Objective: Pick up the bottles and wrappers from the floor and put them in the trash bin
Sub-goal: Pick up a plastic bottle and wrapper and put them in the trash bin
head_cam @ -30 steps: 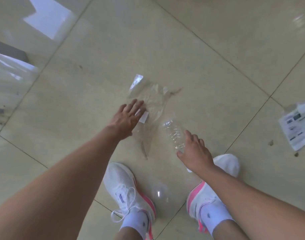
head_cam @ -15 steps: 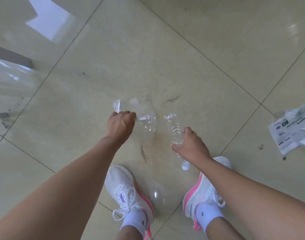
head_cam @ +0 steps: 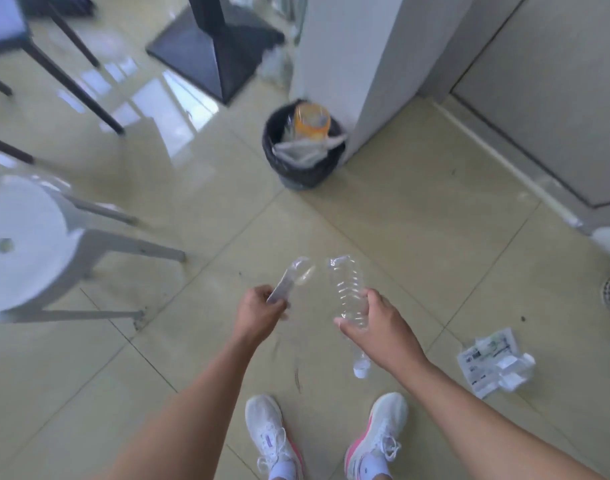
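Observation:
My left hand (head_cam: 260, 311) is closed around a clear plastic wrapper (head_cam: 294, 277) that sticks up from my fist. A clear ribbed bottle (head_cam: 347, 289) is held in my right hand (head_cam: 376, 325), base up and its white cap pointing down toward my feet. Both are held above the floor. Ahead stands the trash bin (head_cam: 303, 169), lined with a black bag and holding an orange-labelled bottle (head_cam: 312, 121) and light plastic. A crumpled printed wrapper (head_cam: 494, 362) lies on the tiles at my right.
A white plastic stool (head_cam: 29, 247) stands at the left. Dark chair legs (head_cam: 74, 81) and a black table base (head_cam: 213, 46) lie further back. A white pillar (head_cam: 352, 64) rises just behind the bin. My two white shoes (head_cam: 326, 434) are at the bottom.
I have lifted the wrapper and the bottle off the floor and straightened up. The view has swung up, bringing the bin, stool and pillar into sight.

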### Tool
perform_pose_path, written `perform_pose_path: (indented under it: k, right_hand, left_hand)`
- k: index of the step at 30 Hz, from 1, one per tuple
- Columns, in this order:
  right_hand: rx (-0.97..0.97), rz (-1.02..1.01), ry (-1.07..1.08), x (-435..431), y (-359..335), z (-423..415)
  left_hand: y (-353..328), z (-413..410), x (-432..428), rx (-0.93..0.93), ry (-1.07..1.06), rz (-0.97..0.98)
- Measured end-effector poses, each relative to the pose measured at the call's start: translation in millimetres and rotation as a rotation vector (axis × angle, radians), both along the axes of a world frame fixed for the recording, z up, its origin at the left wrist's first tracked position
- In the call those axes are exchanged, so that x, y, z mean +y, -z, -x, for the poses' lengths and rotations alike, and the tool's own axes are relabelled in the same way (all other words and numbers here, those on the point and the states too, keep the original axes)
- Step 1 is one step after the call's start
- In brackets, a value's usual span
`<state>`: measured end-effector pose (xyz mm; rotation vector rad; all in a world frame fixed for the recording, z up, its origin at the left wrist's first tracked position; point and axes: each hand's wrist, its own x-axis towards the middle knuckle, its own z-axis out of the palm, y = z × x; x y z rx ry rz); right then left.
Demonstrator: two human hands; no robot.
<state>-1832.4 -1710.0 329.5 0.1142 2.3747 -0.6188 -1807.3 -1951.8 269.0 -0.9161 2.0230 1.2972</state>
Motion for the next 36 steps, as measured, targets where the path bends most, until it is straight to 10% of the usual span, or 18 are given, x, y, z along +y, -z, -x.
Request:
perform_pose_path:
  k: [11,24,36]
  right_hand:
    - [0.127,0.154,0.002,-64.8,-127.1,167.9]
    - [-0.194,0.308,-0.010,-110.6,-45.1,371.9]
    - [-0.093,0.021,-0.125,-217.5,44.6,465.7]
  left_hand:
    - [-134.0,148.6,-45.8,0.097,-0.176,-0.171]
    - [-42.4,349.1,-82.1,0.039,-0.200,-0.271]
    - [83.7,435.3,-137.7,-0.035,-0.422,-0.245]
